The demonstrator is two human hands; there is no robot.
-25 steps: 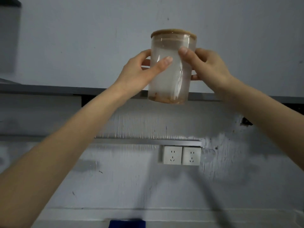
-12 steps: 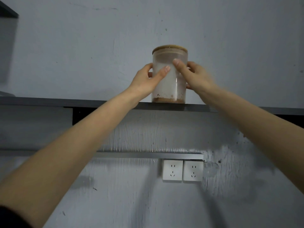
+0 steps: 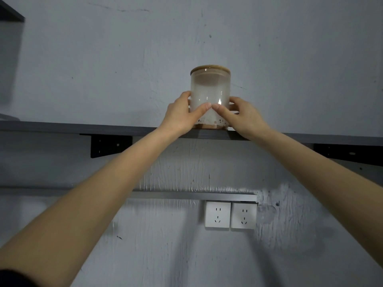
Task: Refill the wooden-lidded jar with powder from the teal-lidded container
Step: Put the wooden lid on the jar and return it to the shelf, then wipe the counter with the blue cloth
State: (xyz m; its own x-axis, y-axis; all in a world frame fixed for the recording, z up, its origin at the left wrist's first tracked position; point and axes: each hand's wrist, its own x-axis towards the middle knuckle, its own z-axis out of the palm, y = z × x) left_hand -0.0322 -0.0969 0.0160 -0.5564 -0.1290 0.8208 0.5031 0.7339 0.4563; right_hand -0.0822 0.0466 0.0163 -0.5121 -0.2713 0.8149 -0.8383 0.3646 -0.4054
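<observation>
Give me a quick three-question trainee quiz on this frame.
1. True or false: the jar stands on the shelf.
2. Which hands grip the jar? A) left hand only B) right hand only C) both
3. Fill in: the lid is ___ the jar.

Key: 1 true; 2 C; 3 on.

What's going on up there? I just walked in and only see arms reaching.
A person grips a jar with both hands, left hand and right hand, low on its sides. Its wooden lid is on and it stands on a dark wall shelf. Only a thin brown layer shows at its bottom.
</observation>
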